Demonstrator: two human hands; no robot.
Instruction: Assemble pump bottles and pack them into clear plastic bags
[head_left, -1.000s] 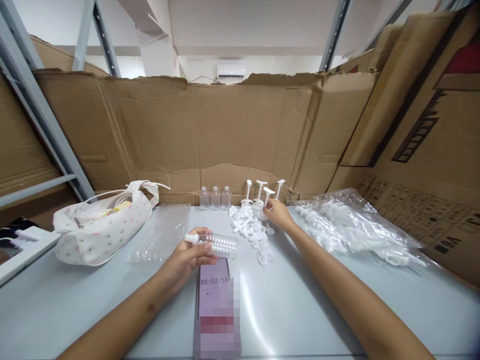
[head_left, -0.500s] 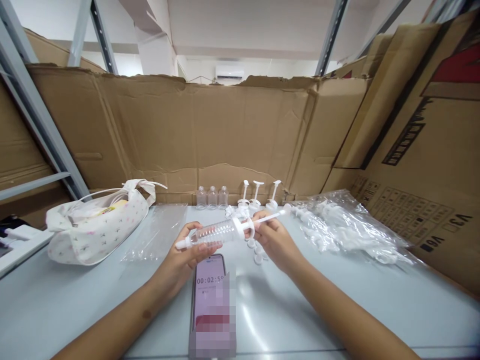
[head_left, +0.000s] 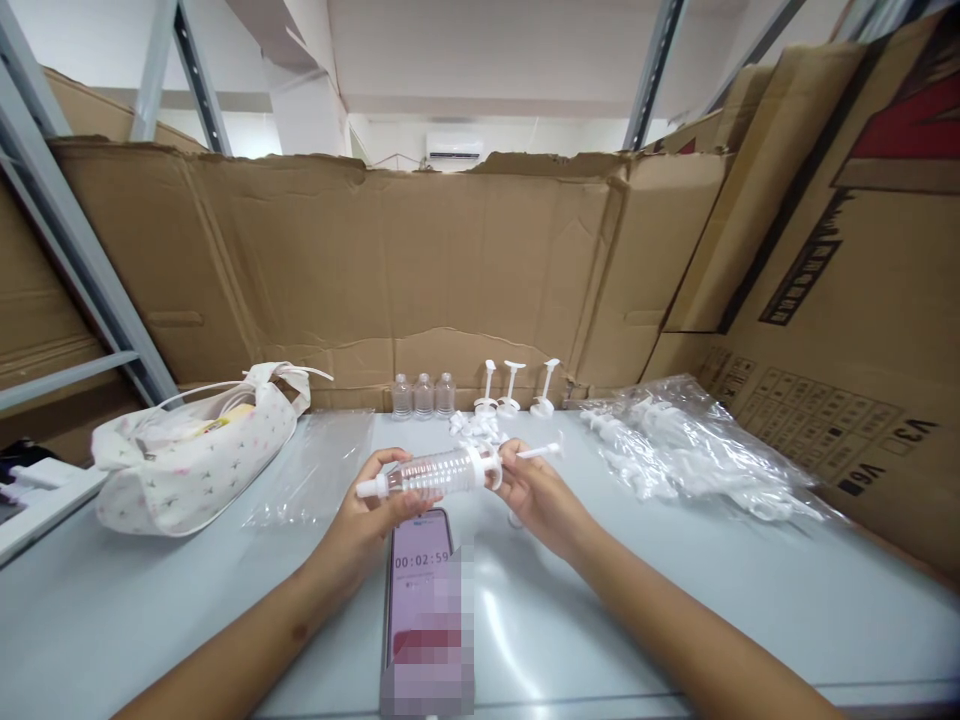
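Barrel: clear ribbed syringe barrel (head_left: pixel 439 471) is lying level above the bench (head_left: pixel 675 590), nozzle pointing left, over the phone (head_left: pixel 421 575).
Left hand: left hand (head_left: pixel 371 515) is gripping the barrel, fingers (head_left: pixel 420 492) curling under it.
Right hand: right hand (head_left: pixel 536 495) is pinching the white plunger (head_left: pixel 525 455), fingers closing on it where it is entering the barrel's right end.
Behind: three small bottles (head_left: pixel 424 396) and three upright plungers (head_left: pixel 514 390) are standing by the cardboard wall (head_left: pixel 390 270); loose white parts (head_left: pixel 476 428) are lying in front of them.
Sides: cloth bag (head_left: pixel 191 455) is sitting left, plastic bags (head_left: pixel 697 450) are lying right.
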